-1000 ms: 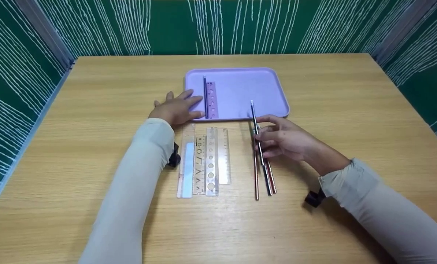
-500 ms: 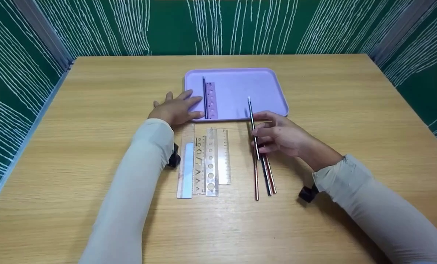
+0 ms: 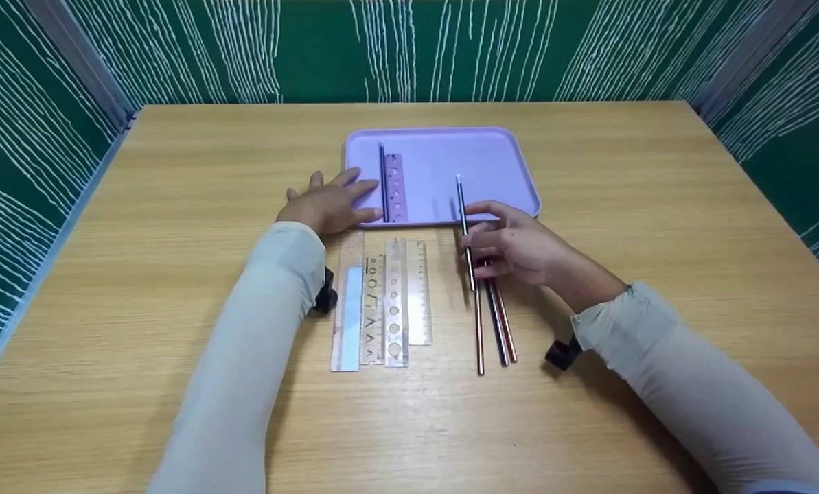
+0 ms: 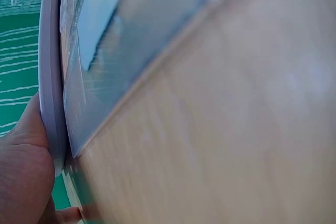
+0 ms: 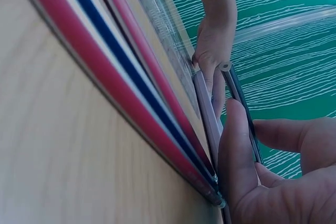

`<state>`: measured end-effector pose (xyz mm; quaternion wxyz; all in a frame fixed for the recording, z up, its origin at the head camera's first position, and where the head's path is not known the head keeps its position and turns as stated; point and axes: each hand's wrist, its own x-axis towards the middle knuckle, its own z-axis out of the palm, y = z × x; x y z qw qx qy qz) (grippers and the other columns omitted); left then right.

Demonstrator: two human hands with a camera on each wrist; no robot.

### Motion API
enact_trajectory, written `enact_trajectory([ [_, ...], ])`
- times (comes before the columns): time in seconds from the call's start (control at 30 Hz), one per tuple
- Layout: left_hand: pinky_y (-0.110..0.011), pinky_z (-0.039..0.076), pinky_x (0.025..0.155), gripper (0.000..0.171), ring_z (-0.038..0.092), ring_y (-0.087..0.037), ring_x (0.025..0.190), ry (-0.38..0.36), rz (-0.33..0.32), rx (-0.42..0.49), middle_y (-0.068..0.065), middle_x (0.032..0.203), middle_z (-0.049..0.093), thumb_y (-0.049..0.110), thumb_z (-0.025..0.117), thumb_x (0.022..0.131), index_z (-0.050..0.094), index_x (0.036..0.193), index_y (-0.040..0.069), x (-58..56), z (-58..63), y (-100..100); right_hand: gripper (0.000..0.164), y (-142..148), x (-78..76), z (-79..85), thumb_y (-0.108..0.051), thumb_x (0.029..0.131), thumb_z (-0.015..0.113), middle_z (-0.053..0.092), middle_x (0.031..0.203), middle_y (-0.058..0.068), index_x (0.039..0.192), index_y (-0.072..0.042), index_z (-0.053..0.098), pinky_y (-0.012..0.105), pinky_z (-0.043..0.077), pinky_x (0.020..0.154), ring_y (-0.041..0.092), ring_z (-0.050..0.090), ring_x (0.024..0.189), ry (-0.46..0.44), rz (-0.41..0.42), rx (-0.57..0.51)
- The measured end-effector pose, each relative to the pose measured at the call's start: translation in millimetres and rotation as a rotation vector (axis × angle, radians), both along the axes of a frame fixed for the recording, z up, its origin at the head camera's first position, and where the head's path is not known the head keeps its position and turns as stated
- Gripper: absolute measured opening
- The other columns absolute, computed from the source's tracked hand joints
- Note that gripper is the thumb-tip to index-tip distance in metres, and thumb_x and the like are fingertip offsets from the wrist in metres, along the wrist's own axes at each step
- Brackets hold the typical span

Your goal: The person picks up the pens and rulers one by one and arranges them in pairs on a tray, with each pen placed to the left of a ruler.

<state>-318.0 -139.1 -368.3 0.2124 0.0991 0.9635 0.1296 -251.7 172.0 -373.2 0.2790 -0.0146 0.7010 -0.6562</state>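
My right hand (image 3: 512,243) pinches a dark striped pencil (image 3: 462,206) between thumb and fingers, its white-tipped end over the near edge of the purple tray (image 3: 450,175). In the right wrist view the pencil (image 5: 240,98) stands raised off the table. Spread across the tray's left near corner lies my left hand (image 3: 330,202), fingers straight. Beside its fingertips, a dark pencil (image 3: 384,182) and a pink stencil ruler (image 3: 396,186) lie side by side in the tray. Below the right hand, a red pencil (image 3: 479,336) and other red and dark blue pencils (image 3: 498,326) rest on the table.
Several clear plastic rulers lie in a row before the tray: one with a blue strip (image 3: 351,322), a shape stencil (image 3: 373,309), one with round holes (image 3: 395,315) and a shorter one (image 3: 419,295). Green walls with white lines border the wooden table (image 3: 210,158).
My right hand has lifted the dark striped pencil away from the other pencils and moved it left and forward to the tray's near edge. My left hand has stayed in place.
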Motion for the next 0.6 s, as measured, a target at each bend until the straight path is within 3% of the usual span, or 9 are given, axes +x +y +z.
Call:
enact_trajectory([
  [0.27,-0.081,-0.005,0.115,0.07,-0.014,-0.045,0.157,0.002,-0.002,0.006,0.015,0.173,-0.005,0.073,0.041,0.097,0.016,0.16,0.053,-0.5,-0.1,-1.1,0.064,-8.9,-6.5,2.3,-0.004,0.098,0.064,0.054,0.109,0.004,0.154,-0.014,0.036,0.031,0.064,0.071,0.011,0.056,0.081,0.012,-0.011,-0.009],
  [0.6,-0.082,-0.005,0.114,0.071,-0.014,-0.045,0.157,0.002,-0.008,0.008,0.015,0.173,-0.005,0.074,0.041,0.097,0.016,0.16,0.052,-1.4,-1.1,-1.0,0.063,-24.9,-19.2,9.8,-0.002,0.098,0.062,0.058,0.11,0.008,0.155,-0.015,0.039,0.031,0.063,0.068,0.016,0.06,0.081,0.018,-0.059,0.0],
])
